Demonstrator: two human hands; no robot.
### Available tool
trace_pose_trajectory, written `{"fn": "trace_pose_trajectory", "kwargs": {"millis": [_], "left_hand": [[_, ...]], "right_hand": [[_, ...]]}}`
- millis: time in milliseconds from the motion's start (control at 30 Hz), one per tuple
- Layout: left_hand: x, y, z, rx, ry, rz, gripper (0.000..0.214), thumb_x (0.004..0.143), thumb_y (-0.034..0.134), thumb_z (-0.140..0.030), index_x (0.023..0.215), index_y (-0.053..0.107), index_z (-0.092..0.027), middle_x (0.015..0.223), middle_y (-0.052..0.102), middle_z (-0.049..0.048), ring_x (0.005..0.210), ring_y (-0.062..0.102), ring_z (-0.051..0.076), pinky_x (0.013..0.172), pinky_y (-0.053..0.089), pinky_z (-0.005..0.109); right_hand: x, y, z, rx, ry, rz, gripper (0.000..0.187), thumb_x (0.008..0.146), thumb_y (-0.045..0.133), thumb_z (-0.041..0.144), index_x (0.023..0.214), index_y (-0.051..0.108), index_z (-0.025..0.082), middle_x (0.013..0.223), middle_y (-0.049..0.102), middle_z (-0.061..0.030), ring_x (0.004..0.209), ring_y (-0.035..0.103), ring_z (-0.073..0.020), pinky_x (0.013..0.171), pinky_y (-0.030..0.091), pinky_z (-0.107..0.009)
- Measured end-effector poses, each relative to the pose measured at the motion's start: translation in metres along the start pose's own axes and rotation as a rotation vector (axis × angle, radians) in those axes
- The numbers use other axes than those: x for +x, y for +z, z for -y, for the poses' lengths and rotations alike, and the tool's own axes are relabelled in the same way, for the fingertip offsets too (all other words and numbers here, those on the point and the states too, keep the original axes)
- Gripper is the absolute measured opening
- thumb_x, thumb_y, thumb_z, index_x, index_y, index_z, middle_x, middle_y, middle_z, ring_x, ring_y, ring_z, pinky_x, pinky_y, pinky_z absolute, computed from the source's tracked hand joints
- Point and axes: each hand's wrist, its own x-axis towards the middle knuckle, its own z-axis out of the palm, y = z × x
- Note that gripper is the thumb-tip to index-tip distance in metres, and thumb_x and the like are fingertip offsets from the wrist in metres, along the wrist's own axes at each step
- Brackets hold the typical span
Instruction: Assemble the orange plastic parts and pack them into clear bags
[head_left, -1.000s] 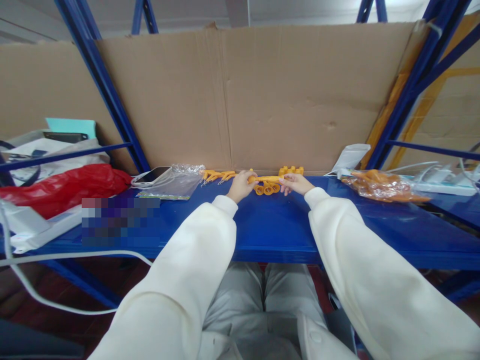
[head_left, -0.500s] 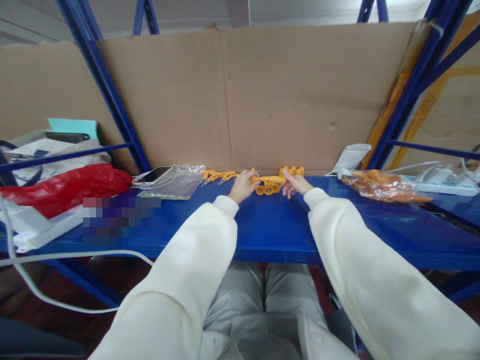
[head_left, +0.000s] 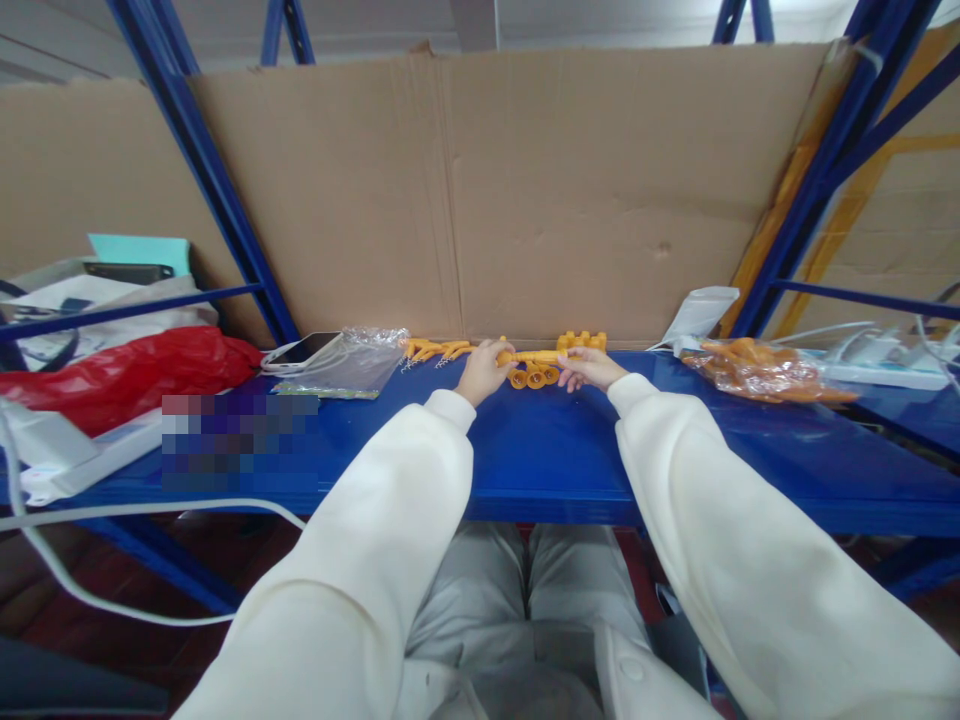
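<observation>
I see red plastic bag [head_left: 135, 370] at left | white power strip [head_left: 112, 456] in front of it | teal sheet [head_left: 150, 250] behind | brown cardboard [head_left: 540, 190] along the back

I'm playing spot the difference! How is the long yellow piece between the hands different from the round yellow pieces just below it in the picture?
The long yellow piece is narrow and stretched out, but the round yellow pieces are circles. The left hand and right hand hold the long yellow piece; neither grips the round yellow pieces. All share an orange-yellow colour.
</observation>
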Motion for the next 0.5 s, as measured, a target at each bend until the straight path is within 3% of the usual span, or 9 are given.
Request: {"fn": "trace_pose_trajectory", "kwargs": {"millis": [233,500], "left_hand": [[0.0003,-0.0012,-0.0029,0.010,-0.029,0.013,0.015,0.080,0.071,-0.011,0.093,0.074,-0.018,0.100,0.074,0.0079,0.102,0.069,0.024,0.097,0.053,0.037],[0.0018,0.0024,0.0035,-0.007,0.006,-0.004,0.016,0.079,0.074,-0.011,0.092,0.073,-0.020,0.097,0.074,0.0059,0.099,0.069,0.023,0.095,0.054,0.037]], "right_hand": [[-0.0014,0.0014,0.0028,-0.106,-0.020,-0.063,0.040,0.095,0.064,0.056,0.086,0.058,0.018,0.049,0.062,-0.0002,0.036,0.053,-0.0089,0.038,0.039,-0.017],[-0.0042,0.0037,0.0061,-0.100,0.024,-0.112,0.036,0.099,0.059,0.053,0.093,0.059,0.018,0.060,0.067,-0.0035,0.041,0.056,-0.0096,0.036,0.037,-0.016]]}}
